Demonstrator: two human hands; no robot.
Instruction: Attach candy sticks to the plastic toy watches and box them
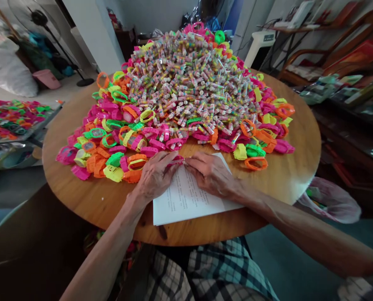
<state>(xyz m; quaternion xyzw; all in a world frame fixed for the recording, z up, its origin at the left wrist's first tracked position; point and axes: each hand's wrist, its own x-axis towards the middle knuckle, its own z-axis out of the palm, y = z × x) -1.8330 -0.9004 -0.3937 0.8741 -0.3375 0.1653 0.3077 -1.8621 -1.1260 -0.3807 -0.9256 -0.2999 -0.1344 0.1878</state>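
Observation:
My left hand [157, 173] is closed round a pink plastic toy watch [177, 160], just above the printed paper sheets [186, 200]. My right hand [208, 173] meets it from the right, its fingers pinched together at the watch's end; whatever small piece lies between them is too hidden to name. Beyond both hands rises a big heap of small clear-wrapped candy rolls [192, 83]. Pink, orange, green and yellow toy watches [111, 138] ring the heap, some lying close to my left hand.
All this rests on a round wooden table [287, 175]. At the left, a lower surface carries more coloured watches [14, 119]. A plastic bag [333, 200] hangs by the table's right edge. A standing fan [39, 19] and a wooden chair [318, 58] stand behind.

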